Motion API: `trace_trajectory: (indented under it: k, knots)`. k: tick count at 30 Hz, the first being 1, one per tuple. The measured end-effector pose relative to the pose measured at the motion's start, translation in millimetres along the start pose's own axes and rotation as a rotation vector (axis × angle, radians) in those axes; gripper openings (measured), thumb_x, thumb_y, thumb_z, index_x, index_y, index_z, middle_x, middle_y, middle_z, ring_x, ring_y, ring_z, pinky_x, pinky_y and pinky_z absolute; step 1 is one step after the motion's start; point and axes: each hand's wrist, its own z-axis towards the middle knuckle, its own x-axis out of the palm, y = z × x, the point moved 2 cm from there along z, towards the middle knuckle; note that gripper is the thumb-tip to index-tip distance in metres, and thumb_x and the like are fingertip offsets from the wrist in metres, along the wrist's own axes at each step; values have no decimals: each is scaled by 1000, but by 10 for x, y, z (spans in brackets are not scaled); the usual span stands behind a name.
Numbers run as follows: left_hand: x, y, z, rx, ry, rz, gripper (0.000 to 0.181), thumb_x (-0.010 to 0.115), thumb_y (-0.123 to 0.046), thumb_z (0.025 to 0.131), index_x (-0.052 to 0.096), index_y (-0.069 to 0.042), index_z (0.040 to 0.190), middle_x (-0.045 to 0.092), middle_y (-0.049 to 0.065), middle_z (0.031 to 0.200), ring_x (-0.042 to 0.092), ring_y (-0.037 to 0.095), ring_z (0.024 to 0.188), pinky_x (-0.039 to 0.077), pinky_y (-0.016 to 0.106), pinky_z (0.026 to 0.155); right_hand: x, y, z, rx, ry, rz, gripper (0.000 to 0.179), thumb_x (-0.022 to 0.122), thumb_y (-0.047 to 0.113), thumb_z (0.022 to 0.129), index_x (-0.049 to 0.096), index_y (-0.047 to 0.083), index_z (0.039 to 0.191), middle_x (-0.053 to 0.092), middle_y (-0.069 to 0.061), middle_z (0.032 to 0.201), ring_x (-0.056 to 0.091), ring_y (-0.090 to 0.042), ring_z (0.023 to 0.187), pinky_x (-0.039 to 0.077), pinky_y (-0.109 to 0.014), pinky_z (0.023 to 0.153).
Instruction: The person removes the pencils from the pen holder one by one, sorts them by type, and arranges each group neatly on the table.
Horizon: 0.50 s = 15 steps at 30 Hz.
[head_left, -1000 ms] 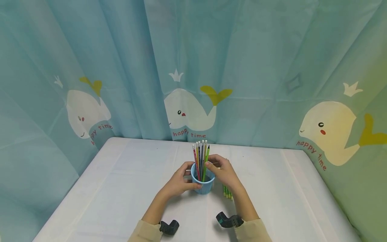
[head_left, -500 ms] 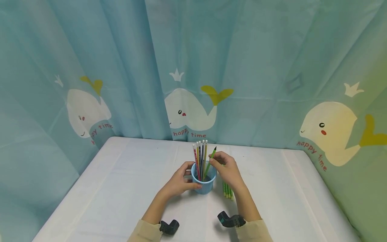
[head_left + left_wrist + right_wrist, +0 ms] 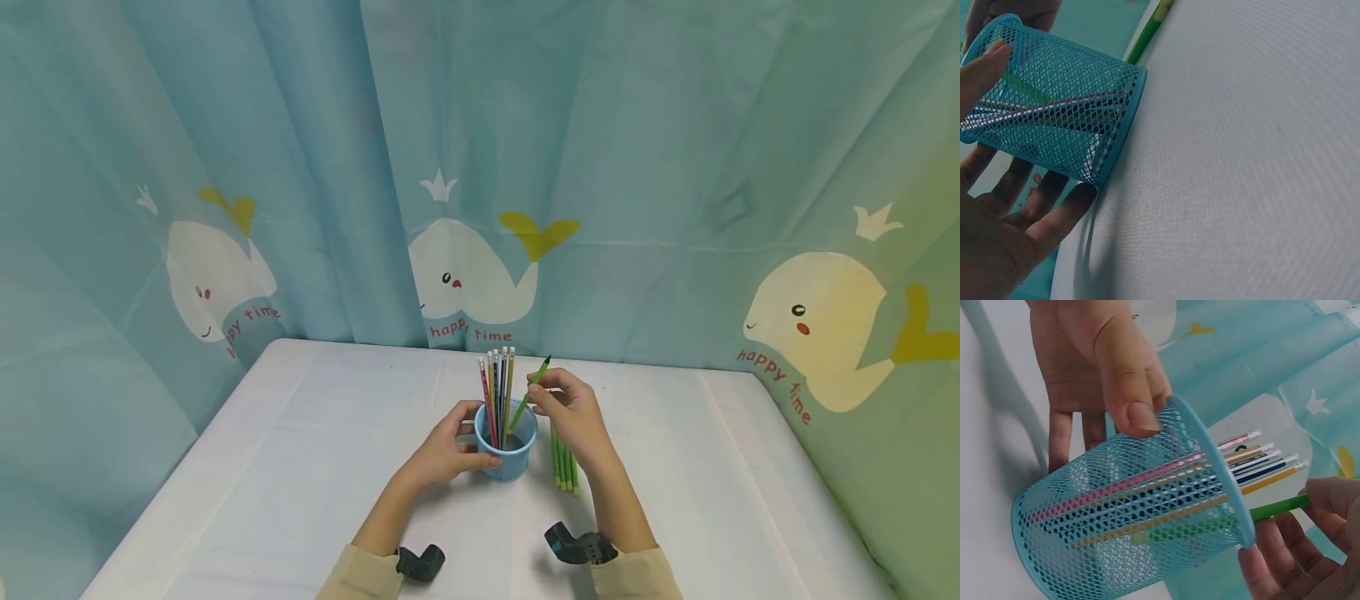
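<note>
You wear plain beige sleeves and two black, elbow-shaped wrist cameras, apparently strapped on.

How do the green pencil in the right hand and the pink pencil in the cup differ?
In the head view, the green pencil tilts right, dark tip up; the pink pencil leans slightly left, white eraser up. The right hand pinches the green pencil; no hand touches the pink pencil. Both have their lower ends inside the blue mesh cup.
</note>
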Motion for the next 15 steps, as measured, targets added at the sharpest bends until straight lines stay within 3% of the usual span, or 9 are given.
trace_trajectory:
  k: [5, 15]
  knots:
    - [-2, -8, 0, 4, 5, -3, 76, 85, -13, 80, 42, -9, 142, 50, 15, 140, 53, 36, 129, 54, 45, 99, -49, -75, 33, -9, -22, 25, 27, 65, 20, 98, 64, -1, 115, 65, -15, 120, 68, -29, 106, 60, -35, 86]
    - [-5, -20, -10, 4, 5, -8, 78, 86, -14, 78, 42, -9, 142, 50, 12, 139, 54, 35, 128, 54, 45, 99, -141, -26, 21, 10, -26, 114, 27, 62, 14, 99, 61, -5, 118, 62, -21, 121, 67, -25, 106, 60, -34, 86]
